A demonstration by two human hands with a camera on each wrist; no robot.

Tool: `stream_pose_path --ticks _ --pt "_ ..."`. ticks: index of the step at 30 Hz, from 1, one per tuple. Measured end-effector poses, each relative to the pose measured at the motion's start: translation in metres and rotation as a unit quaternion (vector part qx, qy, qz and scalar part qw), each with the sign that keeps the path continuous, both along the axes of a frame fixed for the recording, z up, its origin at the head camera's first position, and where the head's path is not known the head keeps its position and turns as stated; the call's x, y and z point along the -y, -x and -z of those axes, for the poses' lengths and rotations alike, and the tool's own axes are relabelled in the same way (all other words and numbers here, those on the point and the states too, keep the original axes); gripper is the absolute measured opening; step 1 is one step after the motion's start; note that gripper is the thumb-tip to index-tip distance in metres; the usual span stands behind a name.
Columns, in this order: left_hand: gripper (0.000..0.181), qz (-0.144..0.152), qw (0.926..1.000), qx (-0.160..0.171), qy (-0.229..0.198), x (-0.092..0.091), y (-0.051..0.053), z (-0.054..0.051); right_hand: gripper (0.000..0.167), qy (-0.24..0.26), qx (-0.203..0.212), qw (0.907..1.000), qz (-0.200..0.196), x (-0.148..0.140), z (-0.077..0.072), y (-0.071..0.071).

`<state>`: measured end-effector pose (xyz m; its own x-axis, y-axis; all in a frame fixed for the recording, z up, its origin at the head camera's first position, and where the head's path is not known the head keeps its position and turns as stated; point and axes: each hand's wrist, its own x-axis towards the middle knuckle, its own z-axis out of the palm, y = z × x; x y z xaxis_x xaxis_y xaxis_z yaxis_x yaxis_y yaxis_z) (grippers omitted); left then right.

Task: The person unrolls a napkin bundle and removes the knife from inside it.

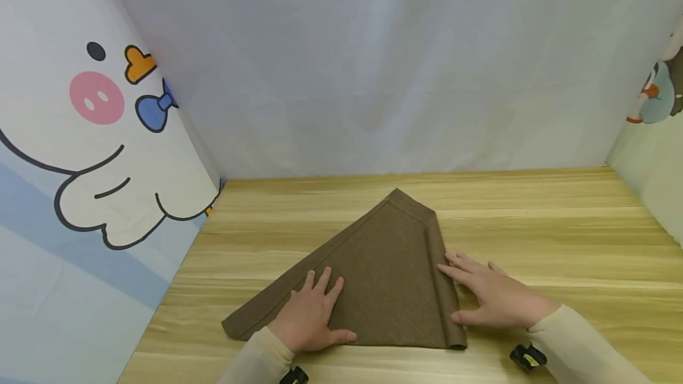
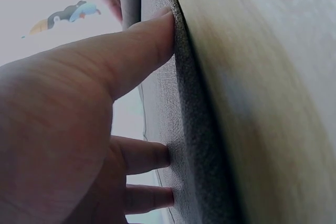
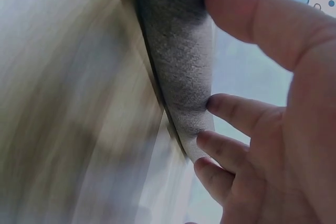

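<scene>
A brown cloth (image 1: 381,277) with stitched hems lies folded on the table, its narrow point to the left and a corner at the back. Along its right edge runs a rolled or folded strip (image 1: 444,289). My left hand (image 1: 309,316) rests on the cloth near its front left, fingers spread; the left wrist view shows thumb and fingertips pressing on the fabric (image 2: 163,93). At the right edge, my right hand (image 1: 493,295) touches the strip with thumb and fingertips, fingers nearly straight, as the right wrist view also shows on the grey-looking roll (image 3: 176,51).
The wood-grain table (image 1: 560,224) extends around the cloth. A pale curtain (image 1: 373,76) hangs behind it. Cartoon-printed sheets stand at the left (image 1: 53,194) and right (image 1: 653,176). Each wrist carries a black band (image 1: 528,358).
</scene>
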<state>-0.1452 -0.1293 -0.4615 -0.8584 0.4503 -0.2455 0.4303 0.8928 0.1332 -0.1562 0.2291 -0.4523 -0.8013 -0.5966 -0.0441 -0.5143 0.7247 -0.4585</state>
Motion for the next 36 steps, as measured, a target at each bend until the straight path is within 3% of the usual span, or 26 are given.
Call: stream_pose_path --ticks 18,27,36 --pt "0.100 -0.001 1.0000 -0.002 -0.003 -0.001 -0.002 0.003 0.083 0.005 -0.002 1.0000 -0.006 -0.009 -0.001 -0.005" --pt "0.100 0.003 1.0000 -0.006 0.000 0.000 -0.002 0.000 0.075 0.005 -0.049 0.9982 -0.032 0.021 -0.007 -0.002" --pt "0.101 0.007 0.9999 -0.015 -0.001 0.000 -0.001 0.001 0.083 -0.019 -0.024 0.9988 -0.037 0.034 -0.003 0.005"
